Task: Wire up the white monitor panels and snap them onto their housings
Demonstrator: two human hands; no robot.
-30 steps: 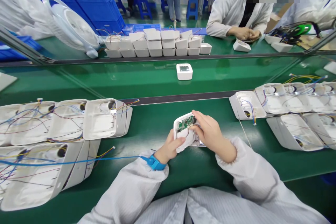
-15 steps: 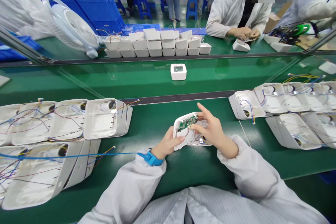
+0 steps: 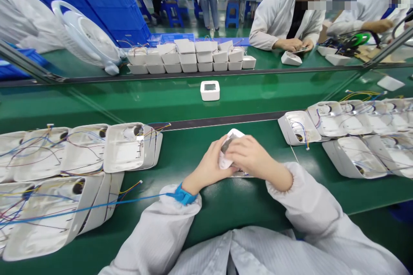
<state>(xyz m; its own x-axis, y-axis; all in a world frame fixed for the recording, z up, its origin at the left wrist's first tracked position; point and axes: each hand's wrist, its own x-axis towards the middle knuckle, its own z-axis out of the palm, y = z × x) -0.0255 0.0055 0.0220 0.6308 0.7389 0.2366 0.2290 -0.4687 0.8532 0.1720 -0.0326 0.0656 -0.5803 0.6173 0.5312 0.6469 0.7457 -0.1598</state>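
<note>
A white plastic device cover (image 3: 225, 163) with a dark window is held tilted above the bench in front of me. My left hand (image 3: 209, 163) is closed around its left side. Over its face and right edge lie the curled fingers of my right hand (image 3: 250, 157), which hide much of it. Below my hands, the edge of another part (image 3: 242, 175) shows on the bench; most of it is covered. A blue wrist strap (image 3: 185, 195) with a cord is on my left wrist.
Open white housings with loose wires stand in rows at left (image 3: 124, 148) and right (image 3: 300, 126). A finished-looking white unit with a screen (image 3: 210, 90) sits on the green strip ahead. Beyond are stacked housings (image 3: 189, 61), a fan (image 3: 88, 36) and a co-worker (image 3: 274, 17).
The cover has turned so its outer, windowed face shows instead of the green circuit board. My right hand has moved left onto it, and my left hand has shifted its grip.
</note>
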